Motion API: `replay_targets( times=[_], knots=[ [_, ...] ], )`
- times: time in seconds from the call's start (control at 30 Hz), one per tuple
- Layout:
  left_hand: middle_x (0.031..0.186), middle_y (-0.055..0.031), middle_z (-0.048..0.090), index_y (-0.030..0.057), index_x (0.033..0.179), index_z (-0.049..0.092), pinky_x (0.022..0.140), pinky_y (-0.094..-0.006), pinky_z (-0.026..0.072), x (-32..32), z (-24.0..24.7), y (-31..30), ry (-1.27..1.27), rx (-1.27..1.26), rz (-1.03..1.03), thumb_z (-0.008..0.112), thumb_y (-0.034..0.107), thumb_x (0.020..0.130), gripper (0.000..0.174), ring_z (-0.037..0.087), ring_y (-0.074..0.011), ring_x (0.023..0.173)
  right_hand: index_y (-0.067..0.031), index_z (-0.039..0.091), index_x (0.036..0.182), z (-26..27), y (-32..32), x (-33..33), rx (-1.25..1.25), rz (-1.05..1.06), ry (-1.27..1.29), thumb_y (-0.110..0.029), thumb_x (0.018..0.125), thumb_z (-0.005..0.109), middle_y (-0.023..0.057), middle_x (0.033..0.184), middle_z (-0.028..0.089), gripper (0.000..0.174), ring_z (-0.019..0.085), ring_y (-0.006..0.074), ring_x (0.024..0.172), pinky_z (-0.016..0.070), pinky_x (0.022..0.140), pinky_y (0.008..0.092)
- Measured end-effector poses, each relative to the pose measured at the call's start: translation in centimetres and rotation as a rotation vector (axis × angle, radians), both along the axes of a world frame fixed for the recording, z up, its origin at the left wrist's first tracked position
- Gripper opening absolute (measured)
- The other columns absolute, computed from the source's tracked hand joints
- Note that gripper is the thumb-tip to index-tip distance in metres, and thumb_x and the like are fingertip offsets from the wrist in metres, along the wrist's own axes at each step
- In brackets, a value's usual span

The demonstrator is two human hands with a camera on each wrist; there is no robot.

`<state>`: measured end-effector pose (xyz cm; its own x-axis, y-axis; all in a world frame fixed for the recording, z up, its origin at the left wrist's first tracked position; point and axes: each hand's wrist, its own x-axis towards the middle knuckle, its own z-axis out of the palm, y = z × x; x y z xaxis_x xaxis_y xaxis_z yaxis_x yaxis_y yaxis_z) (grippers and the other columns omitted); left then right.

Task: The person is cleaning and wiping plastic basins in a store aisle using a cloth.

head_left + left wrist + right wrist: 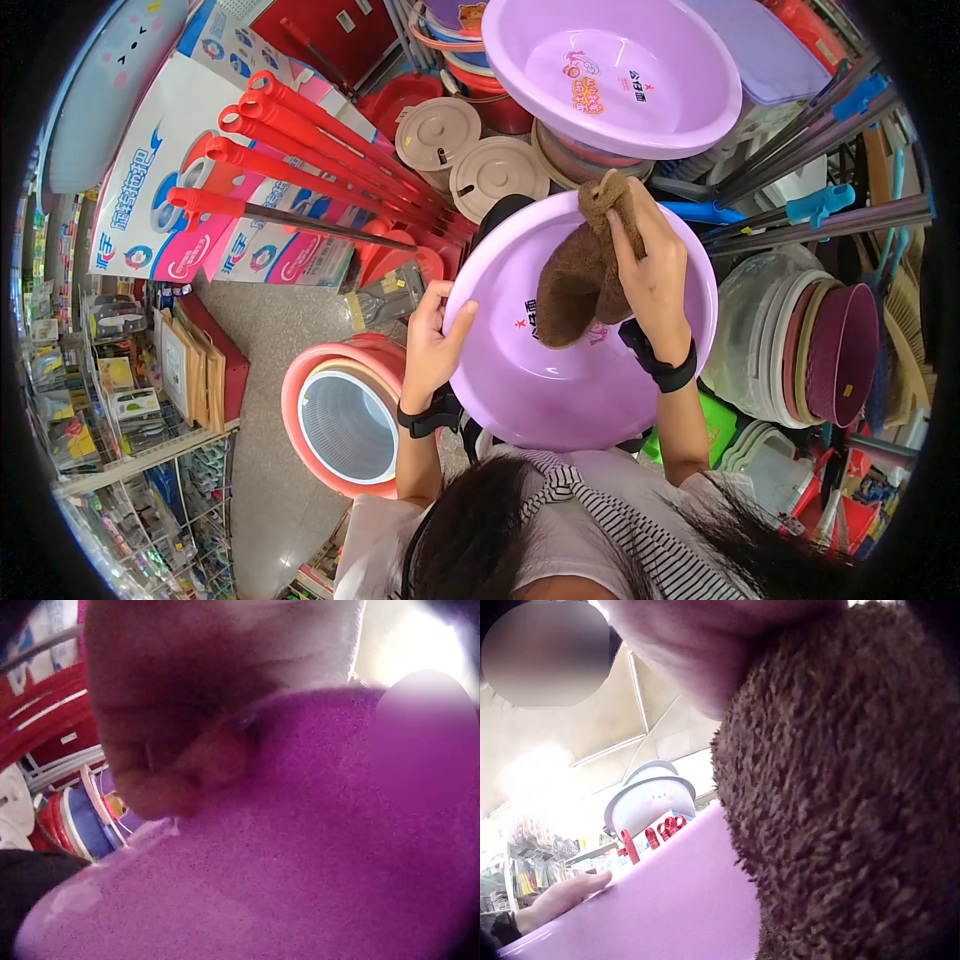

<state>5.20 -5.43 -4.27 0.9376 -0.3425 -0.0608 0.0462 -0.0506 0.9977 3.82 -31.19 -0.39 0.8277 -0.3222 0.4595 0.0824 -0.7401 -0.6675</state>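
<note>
A purple plastic basin (500, 370) is tilted toward the person, its printed inside facing up. At its left rim my left hand (436, 335) grips the edge, thumb inside and fingers outside. My right hand (655, 262) pinches a brown fuzzy cloth (570, 285) over the basin's right side. The cloth hangs down in a fold across the inside of the basin and hides part of the print. In the right wrist view the cloth (847, 787) fills the right half, with the basin wall (682, 892) behind it.
Another purple basin (690, 60) sits on a stack ahead. Red-handled poles (300, 165) lean at left before printed boxes (150, 150). Lidded beige bins (500, 180) stand ahead. A pink-rimmed tub (300, 400) is on the floor, nested bins (840, 350) at right, shelves (150, 460) at left.
</note>
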Motion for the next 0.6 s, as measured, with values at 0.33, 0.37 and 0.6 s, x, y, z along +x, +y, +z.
replay_targets(
  times=[0.33,0.37,0.6],
  knots=[
    [0.087,-0.0019,0.058,-0.0003,0.098,0.049,0.071,-0.0215,0.0439,-6.6,-3.5,-1.5,0.024,-0.039,0.304,0.059,0.013,0.099,0.017,0.051,-0.005,0.079,-0.0041,0.055,0.131,0.2,2.6,1.5,-0.174,0.188,0.04,-0.004,0.083,0.063,0.0141,0.13,0.061,0.048,0.069,0.0313,0.088,0.0568,0.068,0.0366],
    [0.089,-0.0022,0.058,0.0001,0.099,0.049,0.072,-0.0215,0.0437,-7.4,-3.8,-1.3,0.046,-0.045,0.276,0.058,0.013,0.099,0.016,0.051,-0.005,0.081,-0.0045,0.054,0.131,0.0,3.4,1.4,-0.234,0.247,0.073,-0.005,0.081,0.061,0.0123,0.133,0.059,0.051,0.069,0.0283,0.082,0.056,0.063,0.0349],
    [0.109,-0.0043,0.063,-0.0037,0.123,0.056,0.091,-0.0271,0.0441,-5.0,-4.1,1.9,0.3,-0.233,0.142,0.051,0.01,0.096,0.031,0.057,-0.0119,0.101,-0.0024,0.06,0.119,-2.5,9.3,-2.2,-0.291,0.653,0.101,-0.008,0.079,0.059,0.0122,0.138,0.054,0.04,0.068,0.0192,0.064,0.0556,0.056,0.0296]
  ],
)
